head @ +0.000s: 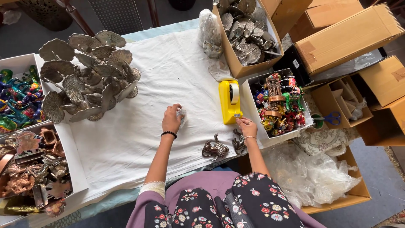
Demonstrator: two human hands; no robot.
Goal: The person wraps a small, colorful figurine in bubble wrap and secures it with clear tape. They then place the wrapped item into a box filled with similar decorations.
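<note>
The white cloth (168, 76) covers the table in front of you, with a pile of silver leaf-shaped metal pieces (84, 74) far left and open boxes of painted figurines (279, 105) to the right. The yellow tape dispenser (230, 101) sits right of centre. Your right hand (247, 126) reaches its near end, fingers pinching at the tape; pull it straight and tear cleanly against the blade. Your left hand (172, 119) is closed around a small wrapped piece (182, 112), pressing it to the cloth; keep the wrapping tight there. Two small dark metal figures (223, 147) lie near you.
</note>
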